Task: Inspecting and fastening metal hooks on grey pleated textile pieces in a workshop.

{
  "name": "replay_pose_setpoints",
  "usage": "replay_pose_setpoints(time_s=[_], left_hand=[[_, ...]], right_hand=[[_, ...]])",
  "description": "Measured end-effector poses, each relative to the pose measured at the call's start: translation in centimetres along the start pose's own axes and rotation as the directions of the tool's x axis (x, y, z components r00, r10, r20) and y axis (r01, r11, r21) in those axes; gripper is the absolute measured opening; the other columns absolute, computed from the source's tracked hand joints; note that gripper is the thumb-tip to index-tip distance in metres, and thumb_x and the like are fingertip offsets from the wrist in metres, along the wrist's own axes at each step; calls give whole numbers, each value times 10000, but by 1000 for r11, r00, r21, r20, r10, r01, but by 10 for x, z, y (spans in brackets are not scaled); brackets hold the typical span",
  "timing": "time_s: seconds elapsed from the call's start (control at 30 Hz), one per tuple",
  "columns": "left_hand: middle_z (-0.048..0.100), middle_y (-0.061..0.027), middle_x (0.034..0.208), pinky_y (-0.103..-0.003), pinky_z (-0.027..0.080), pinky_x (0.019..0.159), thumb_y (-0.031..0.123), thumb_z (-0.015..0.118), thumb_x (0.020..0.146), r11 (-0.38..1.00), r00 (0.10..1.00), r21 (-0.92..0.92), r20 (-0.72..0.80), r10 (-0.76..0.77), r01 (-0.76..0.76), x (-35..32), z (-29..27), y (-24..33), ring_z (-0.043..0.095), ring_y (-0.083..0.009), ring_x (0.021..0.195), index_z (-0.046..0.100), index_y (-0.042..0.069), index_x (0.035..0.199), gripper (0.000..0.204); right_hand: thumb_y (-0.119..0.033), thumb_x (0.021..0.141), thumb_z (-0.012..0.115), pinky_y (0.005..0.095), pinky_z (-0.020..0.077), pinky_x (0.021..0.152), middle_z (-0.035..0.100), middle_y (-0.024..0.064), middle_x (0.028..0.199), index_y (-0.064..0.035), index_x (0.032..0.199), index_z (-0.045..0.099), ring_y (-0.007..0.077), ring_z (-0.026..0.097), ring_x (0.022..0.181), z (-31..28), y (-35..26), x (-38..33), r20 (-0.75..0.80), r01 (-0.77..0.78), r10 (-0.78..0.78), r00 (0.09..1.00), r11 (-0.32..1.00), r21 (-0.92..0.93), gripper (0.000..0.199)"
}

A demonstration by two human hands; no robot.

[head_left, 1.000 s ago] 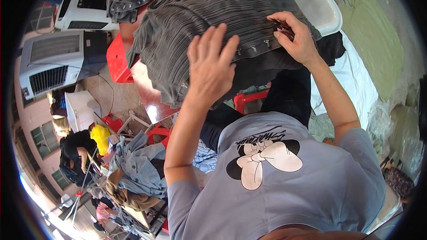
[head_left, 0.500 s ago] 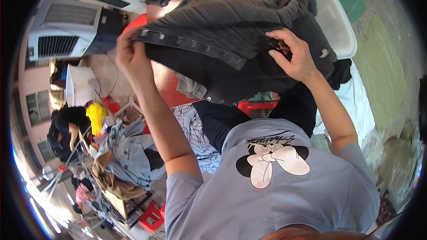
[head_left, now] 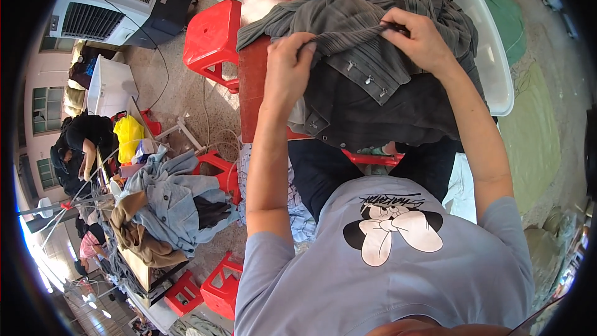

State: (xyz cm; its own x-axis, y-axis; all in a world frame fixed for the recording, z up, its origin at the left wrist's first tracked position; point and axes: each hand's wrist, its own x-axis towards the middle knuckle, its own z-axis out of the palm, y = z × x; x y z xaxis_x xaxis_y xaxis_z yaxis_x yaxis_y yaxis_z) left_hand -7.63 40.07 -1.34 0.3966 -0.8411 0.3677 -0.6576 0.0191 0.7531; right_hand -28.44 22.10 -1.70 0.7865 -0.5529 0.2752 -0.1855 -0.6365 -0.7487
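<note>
Bright scene; white glare well below and left of left hand [head_left: 289, 56]; pale sheen on red tabletop [head_left: 253, 81] beyond it; fisheye edges bowed, black-rimmed.

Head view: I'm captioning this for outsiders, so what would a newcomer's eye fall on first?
Probably the dark gray pleated garment at upper centre, where the left hand pinches a fold and the right hand is at its other end, with metal fasteners just below. Next, the bright red stool left of the red tabletop. Farther off at left, the yellow bag stands out near the light blue clothing.
</note>
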Motion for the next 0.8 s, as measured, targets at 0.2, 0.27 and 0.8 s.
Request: replay_pose_setpoints(time_s=[0.2,0.27,0.8], left_hand=[[717,-47,1015,-260,503,824,116,554,1033,651,896,-617,265,-357,442,-5,-14,-34,668,-126,913,642,-19,1143,195],[714,-105,996,-332,499,803,75,576,983,885,890,-101,7,-457,455,-6,-6,-39,669,-245,895,645,16,1136,178],[662,-92,843,-331,508,688,69,751,860,988,992,-124,-80,-100,90,-31,25,-7,645,-233,769,712,6,920,95]], right_hand=[[-232,950,689,257,374,645,477,-53,717,-22,888,630,57,436,701,-26,6,19,93,-78,65,994,985,151,227],[-238,946,672,321,481,714,639,38,791,-70,1054,642,173,625,774,-6,7,20,-37,-37,29,999,973,-228,202],[-126,940,685,317,536,786,653,76,937,-59,1202,602,170,645,868,59,-23,-20,-192,-118,143,971,984,133,283]])
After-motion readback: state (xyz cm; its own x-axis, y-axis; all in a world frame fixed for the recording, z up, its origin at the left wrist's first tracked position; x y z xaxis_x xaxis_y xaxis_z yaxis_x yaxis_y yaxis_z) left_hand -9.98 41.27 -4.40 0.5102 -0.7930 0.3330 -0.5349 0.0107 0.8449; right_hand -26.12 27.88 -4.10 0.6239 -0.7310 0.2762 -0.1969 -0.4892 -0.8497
